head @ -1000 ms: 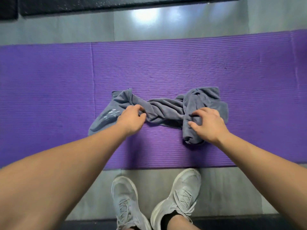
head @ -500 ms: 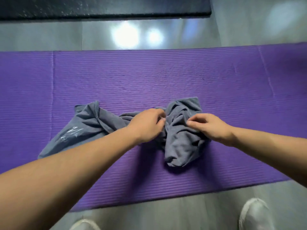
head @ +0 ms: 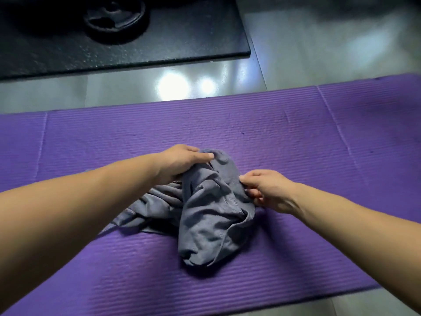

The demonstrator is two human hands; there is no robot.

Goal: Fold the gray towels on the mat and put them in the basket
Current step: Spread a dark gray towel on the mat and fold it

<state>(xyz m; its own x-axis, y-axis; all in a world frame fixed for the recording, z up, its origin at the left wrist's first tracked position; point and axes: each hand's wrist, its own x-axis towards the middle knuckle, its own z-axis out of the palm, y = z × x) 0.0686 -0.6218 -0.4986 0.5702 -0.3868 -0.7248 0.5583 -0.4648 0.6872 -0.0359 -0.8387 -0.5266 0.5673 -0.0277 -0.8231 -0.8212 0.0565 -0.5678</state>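
towel gripped between left hand, right hand

The towel is coloured a plain mid gray. The mat is coloured purple and patterned with fine parallel ridges. The floor is tiled in pale gray. The slab is coloured black and flecked with pale specks.

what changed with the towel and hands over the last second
The left hand slid right along the gray towel toward the right hand, gathering the stretched-out strip into a bunched heap. Both hands keep their grip, and the towel remains on the purple mat.
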